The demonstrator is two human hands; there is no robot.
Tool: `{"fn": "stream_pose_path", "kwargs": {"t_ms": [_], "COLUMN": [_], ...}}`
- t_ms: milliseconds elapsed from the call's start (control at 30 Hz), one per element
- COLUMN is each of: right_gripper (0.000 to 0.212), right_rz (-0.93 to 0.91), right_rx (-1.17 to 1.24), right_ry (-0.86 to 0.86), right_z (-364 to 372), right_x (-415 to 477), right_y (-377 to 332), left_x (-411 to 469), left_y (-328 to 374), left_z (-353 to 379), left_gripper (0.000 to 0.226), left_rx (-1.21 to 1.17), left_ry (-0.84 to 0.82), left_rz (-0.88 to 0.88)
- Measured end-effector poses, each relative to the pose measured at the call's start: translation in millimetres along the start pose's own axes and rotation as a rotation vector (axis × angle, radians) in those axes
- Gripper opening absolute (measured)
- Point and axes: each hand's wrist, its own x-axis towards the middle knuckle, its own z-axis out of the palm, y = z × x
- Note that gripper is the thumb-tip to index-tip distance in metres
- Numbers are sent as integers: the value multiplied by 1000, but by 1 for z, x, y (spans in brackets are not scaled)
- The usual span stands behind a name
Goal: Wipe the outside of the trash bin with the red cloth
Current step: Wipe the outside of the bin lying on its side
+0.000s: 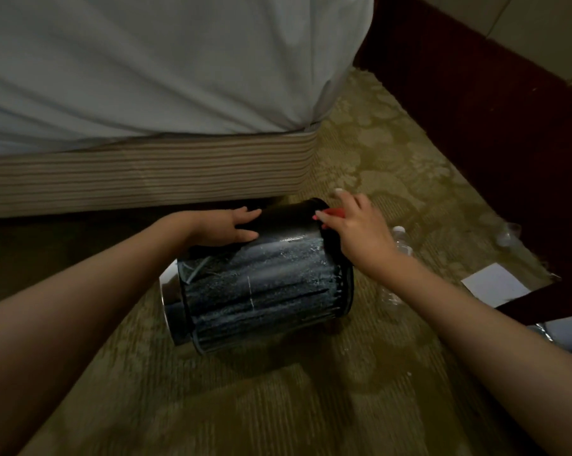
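Observation:
A black round trash bin [264, 284] lies on its side on the carpet, its chrome rim at the left and its side streaked with white foam. My left hand [227, 227] rests flat on the bin's upper far side, fingers spread. My right hand [357, 228] is at the bin's right end, closed on a red cloth [334, 212]. Only a small red patch of the cloth shows under my fingers, pressed against the bin's edge.
A bed with a white sheet [146, 67] and a striped base [146, 172] stands just behind the bin. A plastic bottle [403, 241] lies right of the bin. White paper [495, 287] and dark wooden furniture [508, 133] are at the right.

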Motion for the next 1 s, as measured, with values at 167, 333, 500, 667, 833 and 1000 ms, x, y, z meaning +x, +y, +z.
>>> {"fn": "stream_pose_path", "kwargs": {"t_ms": [167, 333, 500, 667, 833, 1000], "right_gripper": [63, 71, 60, 62, 72, 56], "right_rz": [14, -60, 14, 34, -20, 37], "right_rx": [32, 2, -75, -84, -3, -126], "right_ry": [-42, -63, -40, -95, -90, -48], "right_z": [-1, -1, -9, -6, -5, -7], "right_x": [-34, -93, -12, -11, -84, -5], "right_y": [-6, -13, -18, -17, -20, -27], "left_x": [2, 2, -1, 1, -1, -5], "left_y": [-2, 0, -1, -2, 0, 4], "left_z": [-2, -4, -1, -1, -1, 0], "left_gripper": [62, 62, 62, 62, 61, 62], "left_rx": [-51, -53, -63, -80, -90, -75], "left_ry": [-2, 8, -14, 6, 17, 24], "left_rz": [-2, 1, 4, -2, -9, -9]}}
